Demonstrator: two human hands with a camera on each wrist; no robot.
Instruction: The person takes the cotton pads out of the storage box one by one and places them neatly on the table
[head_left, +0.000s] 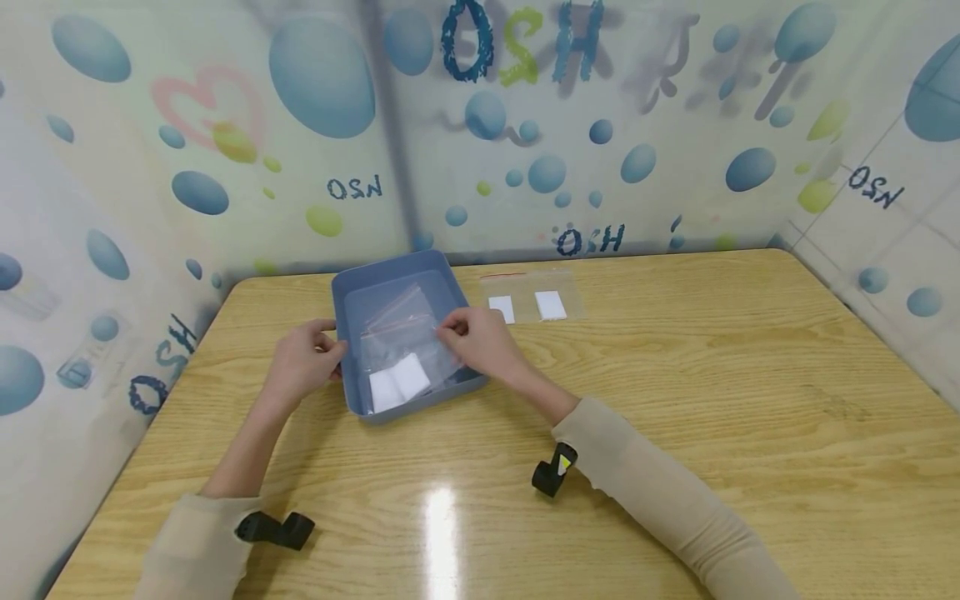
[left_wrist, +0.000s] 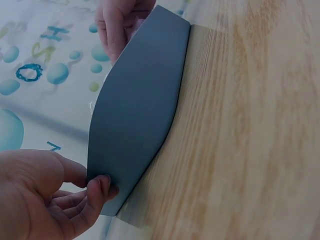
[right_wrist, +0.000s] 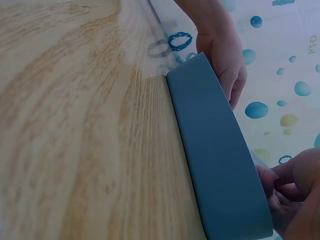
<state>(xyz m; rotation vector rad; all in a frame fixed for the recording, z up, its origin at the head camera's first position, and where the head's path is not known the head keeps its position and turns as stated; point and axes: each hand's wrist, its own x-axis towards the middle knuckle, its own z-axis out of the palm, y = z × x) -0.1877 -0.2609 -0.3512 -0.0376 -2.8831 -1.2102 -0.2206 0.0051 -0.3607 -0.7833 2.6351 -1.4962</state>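
A blue-grey plastic bin (head_left: 423, 406) sits on the wooden table, angled slightly. My left hand (head_left: 300, 358) grips its left wall, thumb at the rim and fingers against the outside, as the left wrist view also shows on the bin's side (left_wrist: 140, 100). Inside lie clear zip bags (head_left: 393, 337), overlapping, with two white square pieces (head_left: 397, 383) showing near the front. With thumb and forefinger my right hand (head_left: 483, 343) pinches the edge of the upper zip bag, over the bin's right side. In the right wrist view the front wall (right_wrist: 215, 155) hides part of this bag.
Just right of the bin, near the table's back edge, lies a clear zip bag (head_left: 527, 287) with a red seal line and white squares at it. Behind the table stands a wall (head_left: 652, 208) printed with blue drops. Bare wood (head_left: 712, 358) stretches off to the right.
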